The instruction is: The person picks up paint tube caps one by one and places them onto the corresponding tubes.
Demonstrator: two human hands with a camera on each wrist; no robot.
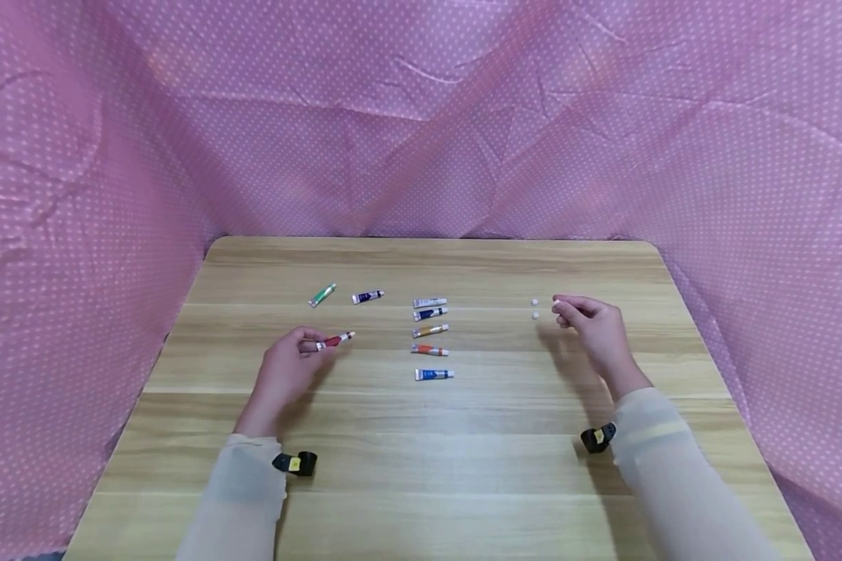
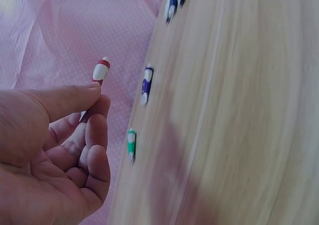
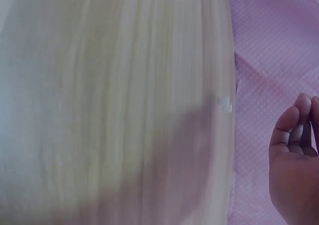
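Note:
My left hand (image 1: 291, 366) pinches a red paint tube (image 1: 334, 341) between thumb and forefinger, above the table's left half. In the left wrist view the tube's bare nozzle (image 2: 105, 59) points up, and the other fingers are curled below it. Over on the right, my right hand (image 1: 592, 331) pinches a small white cap (image 1: 557, 305) at its fingertips, mostly covered by them. Two more white caps, one farther (image 1: 534, 301) and one nearer (image 1: 535, 315), lie on the table just left of those fingertips. The right wrist view does not show the held cap.
A green tube (image 1: 322, 295) and a purple tube (image 1: 368, 297) lie beyond my left hand. Down the middle runs a column: whitish (image 1: 430, 302), dark blue (image 1: 430, 314), ochre (image 1: 430, 330), orange (image 1: 430, 351) and blue tubes (image 1: 434, 375). Pink dotted cloth (image 1: 421, 156) surrounds the wooden table (image 1: 435, 467).

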